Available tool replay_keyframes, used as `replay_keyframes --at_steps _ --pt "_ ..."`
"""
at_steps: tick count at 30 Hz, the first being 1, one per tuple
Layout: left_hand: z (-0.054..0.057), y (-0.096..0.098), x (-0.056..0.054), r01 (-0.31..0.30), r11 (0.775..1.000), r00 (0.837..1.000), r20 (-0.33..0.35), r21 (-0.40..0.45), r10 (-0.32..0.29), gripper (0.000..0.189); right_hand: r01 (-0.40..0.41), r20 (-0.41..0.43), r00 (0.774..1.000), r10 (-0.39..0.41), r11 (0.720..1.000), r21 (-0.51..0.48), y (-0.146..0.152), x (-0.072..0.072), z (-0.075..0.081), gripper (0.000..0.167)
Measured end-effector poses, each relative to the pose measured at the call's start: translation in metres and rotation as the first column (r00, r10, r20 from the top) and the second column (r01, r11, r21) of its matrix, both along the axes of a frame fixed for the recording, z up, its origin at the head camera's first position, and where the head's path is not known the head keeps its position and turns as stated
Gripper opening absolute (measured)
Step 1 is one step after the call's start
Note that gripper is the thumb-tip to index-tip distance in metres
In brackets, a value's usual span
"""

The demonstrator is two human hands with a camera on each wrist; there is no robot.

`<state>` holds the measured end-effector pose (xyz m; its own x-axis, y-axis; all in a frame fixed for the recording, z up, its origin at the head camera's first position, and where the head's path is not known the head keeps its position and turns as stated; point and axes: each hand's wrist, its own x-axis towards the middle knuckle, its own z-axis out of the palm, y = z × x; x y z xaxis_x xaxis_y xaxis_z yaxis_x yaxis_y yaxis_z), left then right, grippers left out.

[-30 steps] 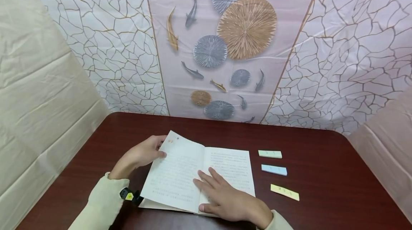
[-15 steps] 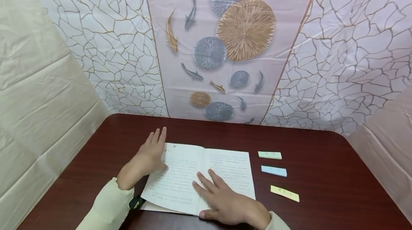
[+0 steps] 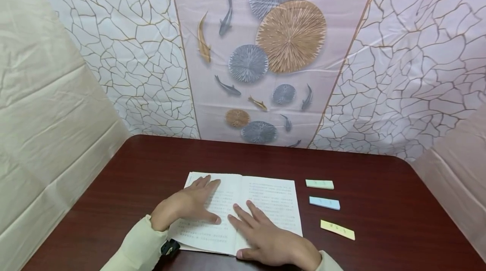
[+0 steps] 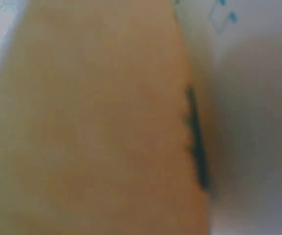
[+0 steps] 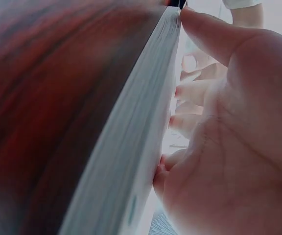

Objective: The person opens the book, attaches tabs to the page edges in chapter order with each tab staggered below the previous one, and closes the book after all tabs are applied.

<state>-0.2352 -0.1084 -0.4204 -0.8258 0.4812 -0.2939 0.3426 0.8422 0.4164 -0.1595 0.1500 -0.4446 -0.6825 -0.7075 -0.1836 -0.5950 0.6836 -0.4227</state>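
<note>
An open book point(image 3: 267, 191) with printed pages lies on the dark red table, its spine running up the middle. My left hand point(image 3: 193, 205) rests over the left page with fingers extended and thumb spread toward the spine. Across the lower part of the right page lies my right hand point(image 3: 269, 237), fingers spread, fingertips near the spine. In the right wrist view the right hand point(image 5: 229, 117) has its fingertips on the page beside the thick page edges point(image 5: 126, 132). The left wrist view is mostly filled by blurred skin of the left hand point(image 4: 97, 122).
To the right of the book, three paper strips lie in a column: a green strip point(image 3: 319, 184), a blue strip point(image 3: 324, 202) and a yellow strip point(image 3: 337, 229). A patterned cloth point(image 3: 247, 127) hangs behind the table point(image 3: 398, 203).
My left hand has let go of the lifted left page and moved from its outer edge onto it. That page now lies flatter. My right hand has stayed in place.
</note>
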Motion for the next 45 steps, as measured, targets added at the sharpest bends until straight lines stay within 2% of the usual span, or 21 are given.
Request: replay_keyframes --at_steps 3,6,11,14,18,21,23,27,32,38,45 --pt "-0.001 0.002 0.001 -0.001 1.0 1.0 -0.009 -0.019 0.001 0.107 0.011 -0.003 1.0 -0.011 1.0 -0.023 0.002 -0.001 0.003 0.074" --pt "-0.002 0.004 0.001 -0.011 0.999 1.0 -0.01 -0.036 0.011 0.107 0.04 0.01 0.999 -0.04 0.995 -0.087 0.006 -0.004 0.01 0.064" --pt "-0.005 0.007 0.001 -0.018 0.999 1.0 0.021 -0.03 0.018 0.109 0.175 0.008 0.984 -0.177 0.968 -0.18 0.021 -0.017 0.023 0.052" --pt "-0.005 0.005 0.0 0.017 0.998 0.999 0.045 -0.053 -0.014 0.114 0.285 -0.036 0.955 -0.295 0.943 -0.174 0.036 -0.026 0.027 0.054" --pt "-0.003 -0.002 -0.002 0.081 0.992 0.993 0.09 -0.097 -0.072 0.126 0.432 -0.08 0.894 -0.44 0.896 -0.101 0.059 -0.039 0.025 0.063" --pt "-0.005 -0.006 -0.003 0.091 0.991 0.99 0.116 -0.095 -0.079 0.131 0.504 -0.091 0.858 -0.505 0.863 -0.034 0.073 -0.046 0.02 0.074" --pt "-0.008 -0.006 -0.003 0.088 0.992 0.99 0.118 -0.091 -0.076 0.131 0.528 -0.092 0.846 -0.526 0.849 0.006 0.079 -0.048 0.017 0.081" --pt "-0.011 -0.004 -0.004 0.079 0.991 0.991 0.118 -0.105 -0.066 0.132 0.533 -0.083 0.846 -0.527 0.844 0.063 0.084 -0.05 0.011 0.092" --pt "-0.013 -0.004 -0.003 0.057 0.992 0.993 0.109 -0.11 -0.045 0.133 0.528 -0.078 0.849 -0.523 0.844 0.092 0.082 -0.052 0.005 0.096" --pt "-0.011 -0.005 -0.002 0.055 0.993 0.994 0.095 -0.108 -0.044 0.133 0.537 -0.066 0.843 -0.533 0.834 0.128 0.079 -0.054 0.002 0.091" --pt "-0.009 -0.003 -0.003 0.06 0.994 0.996 0.076 -0.092 -0.053 0.131 0.527 -0.054 0.849 -0.525 0.837 0.148 0.078 -0.055 0.009 0.088"
